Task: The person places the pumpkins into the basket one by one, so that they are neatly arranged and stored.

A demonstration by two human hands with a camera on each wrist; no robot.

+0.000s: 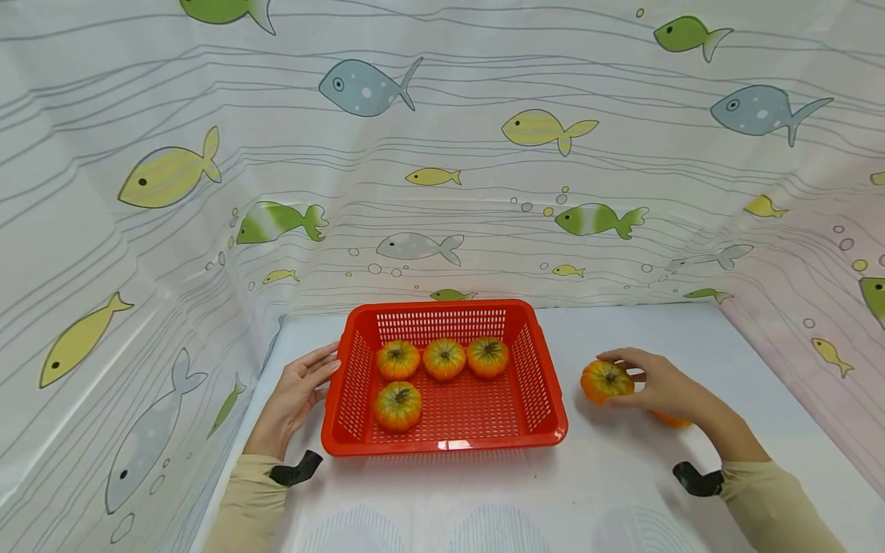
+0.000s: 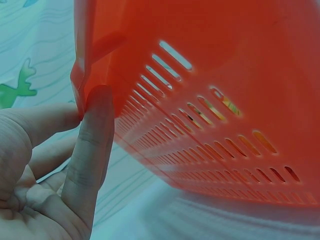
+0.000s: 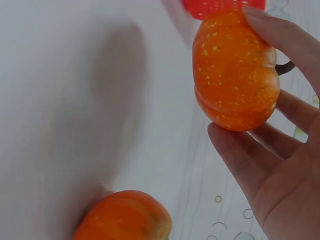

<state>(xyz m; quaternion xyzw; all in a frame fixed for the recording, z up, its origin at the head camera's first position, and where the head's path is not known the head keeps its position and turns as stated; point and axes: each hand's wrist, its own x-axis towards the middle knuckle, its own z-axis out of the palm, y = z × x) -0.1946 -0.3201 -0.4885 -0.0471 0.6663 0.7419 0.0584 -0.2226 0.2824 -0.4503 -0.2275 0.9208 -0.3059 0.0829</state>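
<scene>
My left hand (image 1: 297,395) is at the left side of a red plastic basket (image 1: 445,443). In the left wrist view, its fingers (image 2: 90,155) pinch the basket's rim, one fingertip tucked under the lip. My right hand (image 1: 664,388) grips a small orange pumpkin (image 1: 607,382) with a dark stem, right of the basket. The right wrist view shows this pumpkin (image 3: 235,72) held above the table between thumb and fingers, its shadow below. Another pumpkin (image 1: 671,419) lies on the table, mostly hidden under my right hand. Several pumpkins (image 1: 445,359) sit inside the basket, toward its left and back.
The basket stands on a white table (image 1: 581,476) with slotted walls facing all round. A pale fish-print curtain (image 1: 470,207) hangs behind the table and along both sides. Black wrist mounts (image 1: 697,479) stick out from both sleeves.
</scene>
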